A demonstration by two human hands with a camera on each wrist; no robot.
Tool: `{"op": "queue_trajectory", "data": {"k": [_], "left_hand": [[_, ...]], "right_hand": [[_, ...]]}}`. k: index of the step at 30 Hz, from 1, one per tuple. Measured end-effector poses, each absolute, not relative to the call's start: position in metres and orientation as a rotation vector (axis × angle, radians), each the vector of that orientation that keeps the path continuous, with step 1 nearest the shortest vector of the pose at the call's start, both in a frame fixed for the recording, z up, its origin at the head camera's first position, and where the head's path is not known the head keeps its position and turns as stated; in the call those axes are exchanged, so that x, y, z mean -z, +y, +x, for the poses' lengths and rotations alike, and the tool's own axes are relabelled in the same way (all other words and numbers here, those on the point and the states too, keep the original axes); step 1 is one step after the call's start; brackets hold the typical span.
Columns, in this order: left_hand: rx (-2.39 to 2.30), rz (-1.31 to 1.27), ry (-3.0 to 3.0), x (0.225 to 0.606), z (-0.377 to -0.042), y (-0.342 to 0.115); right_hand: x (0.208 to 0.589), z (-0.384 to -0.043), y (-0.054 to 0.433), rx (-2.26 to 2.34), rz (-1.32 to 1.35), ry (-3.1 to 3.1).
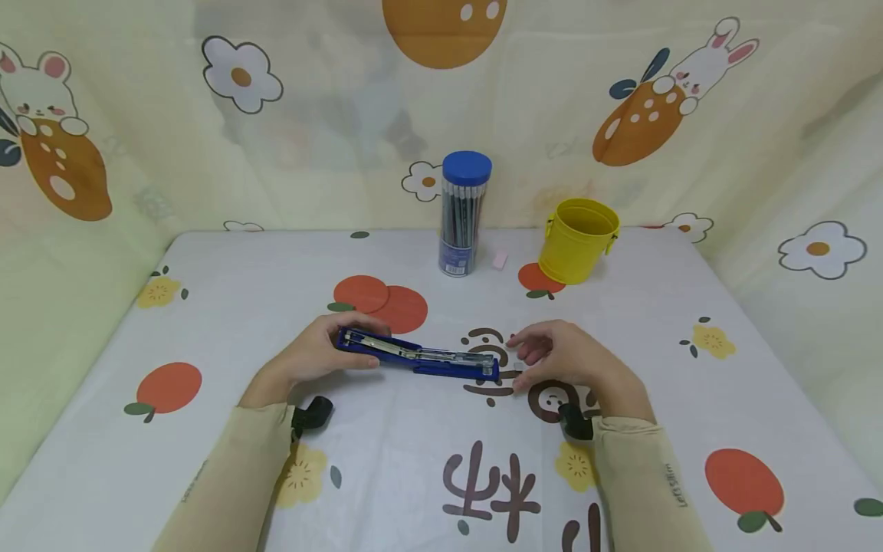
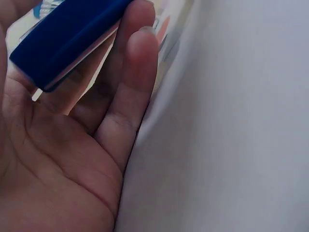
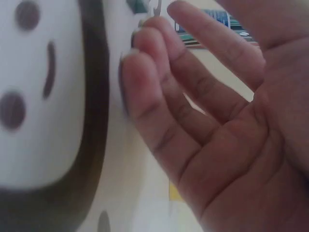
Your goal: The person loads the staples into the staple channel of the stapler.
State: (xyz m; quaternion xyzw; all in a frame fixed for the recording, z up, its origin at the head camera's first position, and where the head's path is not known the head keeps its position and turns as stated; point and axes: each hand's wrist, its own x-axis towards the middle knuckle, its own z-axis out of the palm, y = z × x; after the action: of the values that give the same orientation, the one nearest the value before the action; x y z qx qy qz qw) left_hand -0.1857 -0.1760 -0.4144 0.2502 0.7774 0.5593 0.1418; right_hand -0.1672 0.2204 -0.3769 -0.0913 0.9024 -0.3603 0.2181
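Both forearms are slanting inward from the near side, beige sleeves [image 1: 221,475] ending at the wrists. My left hand [image 1: 319,351] is gripping the left end of the blue stapler [image 1: 419,356]: thumb lying along the near side, fingers curving round the far side. Seen from the left wrist, the outer fingers are bending up beside the blue body, the hand's edge sitting low by the tablecloth [image 1: 386,429]. The stapler is lying crosswise in front of me, metal track showing, its right end pointing at my other hand. My right hand [image 1: 569,354] is hovering just beyond that end, apart from it; its fingers are bending loosely, thumb standing away from them, palm facing inward. A small pale piece [image 1: 519,366] may be sitting between thumb and fingertips; too small to tell whether I am touching it. Farther back, the pencil tube [image 1: 461,222] and yellow bucket [image 1: 576,249] are standing upright.
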Motion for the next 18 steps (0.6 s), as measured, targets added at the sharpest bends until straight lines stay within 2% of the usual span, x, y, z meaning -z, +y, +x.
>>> {"op": "queue_trajectory", "data": {"k": [18], "left_hand": [[-1.623,0.599,2.253,0.4199,-0.1868,-0.1784]], "right_hand": [[0.3843,-0.1671,0.2201,0.989,-0.257,2.536]]}}
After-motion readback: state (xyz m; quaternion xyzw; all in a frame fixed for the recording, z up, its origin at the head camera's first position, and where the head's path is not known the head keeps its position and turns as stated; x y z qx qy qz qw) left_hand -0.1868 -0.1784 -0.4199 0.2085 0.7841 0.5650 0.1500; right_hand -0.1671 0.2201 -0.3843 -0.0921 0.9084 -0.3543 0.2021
